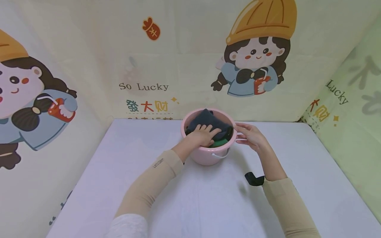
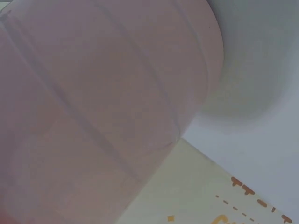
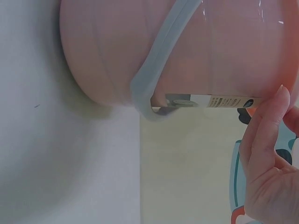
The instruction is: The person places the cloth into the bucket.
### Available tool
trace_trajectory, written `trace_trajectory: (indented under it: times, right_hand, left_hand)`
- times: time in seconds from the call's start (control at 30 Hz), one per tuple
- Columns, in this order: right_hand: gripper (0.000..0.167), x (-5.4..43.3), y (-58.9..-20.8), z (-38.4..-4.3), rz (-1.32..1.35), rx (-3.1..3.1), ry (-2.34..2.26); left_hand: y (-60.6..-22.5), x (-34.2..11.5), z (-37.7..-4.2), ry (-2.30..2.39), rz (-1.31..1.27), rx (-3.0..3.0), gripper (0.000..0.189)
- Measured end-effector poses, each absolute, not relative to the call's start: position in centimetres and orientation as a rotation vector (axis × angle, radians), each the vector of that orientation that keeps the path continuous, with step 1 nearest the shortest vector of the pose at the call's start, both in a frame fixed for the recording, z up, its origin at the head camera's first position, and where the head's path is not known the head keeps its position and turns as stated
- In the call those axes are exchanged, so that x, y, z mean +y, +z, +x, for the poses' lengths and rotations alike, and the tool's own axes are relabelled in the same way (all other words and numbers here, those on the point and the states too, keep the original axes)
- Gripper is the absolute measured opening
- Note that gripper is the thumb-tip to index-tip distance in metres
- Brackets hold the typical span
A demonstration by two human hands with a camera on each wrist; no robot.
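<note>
A pink bucket (image 1: 205, 158) stands upright near the back edge of the table. Folded dark blue cloth (image 1: 205, 118) fills its top, and something green (image 1: 219, 143) shows beneath. My left hand (image 1: 203, 135) lies on the cloth with its fingers spread, reaching over the near rim. At the bucket's right side, my right hand (image 1: 251, 136) touches the outside just below the rim with extended fingers. The right wrist view shows these fingertips against the pink wall, beside a label (image 3: 229, 101). What lies deeper inside the bucket is hidden. Only the bucket's outer wall (image 2: 117, 93) appears in the left wrist view.
The bucket's pale handle (image 3: 163, 56) hangs down on its near right side. A white-covered table (image 1: 143, 142) lies under everything. Behind it rises a printed cloth backdrop (image 1: 193, 72) with cartoon figures. A black camera piece (image 1: 254, 179) sticks out from the right wrist.
</note>
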State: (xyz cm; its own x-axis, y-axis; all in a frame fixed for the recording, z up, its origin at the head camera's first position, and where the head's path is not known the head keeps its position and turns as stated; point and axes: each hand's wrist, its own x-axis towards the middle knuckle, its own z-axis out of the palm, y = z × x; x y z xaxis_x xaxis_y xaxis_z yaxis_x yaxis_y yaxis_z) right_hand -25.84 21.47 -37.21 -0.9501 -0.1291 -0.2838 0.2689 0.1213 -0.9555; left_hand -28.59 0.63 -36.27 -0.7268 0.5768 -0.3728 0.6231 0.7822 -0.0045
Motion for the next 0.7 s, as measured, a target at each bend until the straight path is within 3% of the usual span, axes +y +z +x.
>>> trace_trajectory:
  times: [0.4, 0.7]
  right_hand:
    - [0.062, 21.3, -37.2, -25.9, 0.138, 2.098, -1.900]
    - [0.057, 21.1, -37.1, -25.7, 0.079, 2.322, -1.721]
  left_hand:
    - [-36.3, -0.1, -29.0, -0.008, 0.896, 2.561, 0.057]
    - [-34.7, -3.2, -29.0, 0.387, 1.056, 2.607, 0.050]
